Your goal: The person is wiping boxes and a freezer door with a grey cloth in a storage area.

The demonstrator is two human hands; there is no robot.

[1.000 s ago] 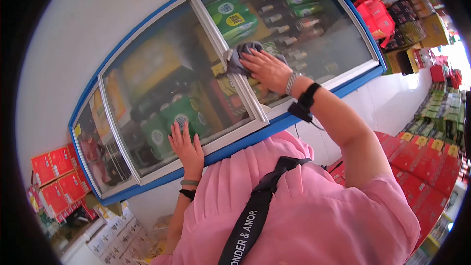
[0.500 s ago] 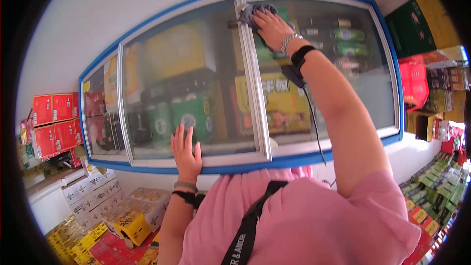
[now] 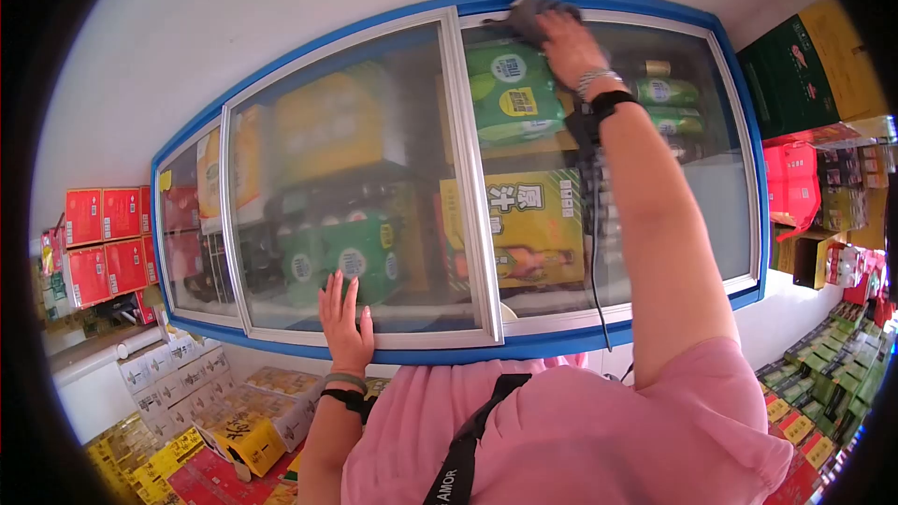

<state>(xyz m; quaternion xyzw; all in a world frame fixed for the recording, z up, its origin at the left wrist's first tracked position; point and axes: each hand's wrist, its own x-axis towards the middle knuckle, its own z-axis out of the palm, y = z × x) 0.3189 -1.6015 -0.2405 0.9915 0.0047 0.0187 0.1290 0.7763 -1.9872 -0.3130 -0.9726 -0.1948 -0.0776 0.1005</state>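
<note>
A chest freezer with a blue rim [image 3: 645,2] and sliding glass lids lies before me. My right hand [image 3: 569,49] presses a crumpled grey cloth [image 3: 535,17] at the far edge of the right-hand glass. Near the front edge, my left hand [image 3: 346,320] rests with fingers outstretched on the left sliding lid [image 3: 412,224] and its pale frame. Through the glass show green bottle packs [image 3: 510,93], a yellow carton [image 3: 538,224] and loose green bottles [image 3: 666,91]. The left lid looks hazier than the right-hand glass.
Red boxes [image 3: 103,234] are stacked at left, above white cartons [image 3: 178,379]. A yellow carton [image 3: 245,435] sits at lower left. To the right stand a green and yellow box [image 3: 795,65] and rows of green packages [image 3: 823,365]. A black cord [image 3: 595,271] hangs beside my right arm.
My right hand and the cloth have moved right and slightly farther away, off the middle frame bar. The glass beneath now shows the goods more clearly. My left hand stays on the lid.
</note>
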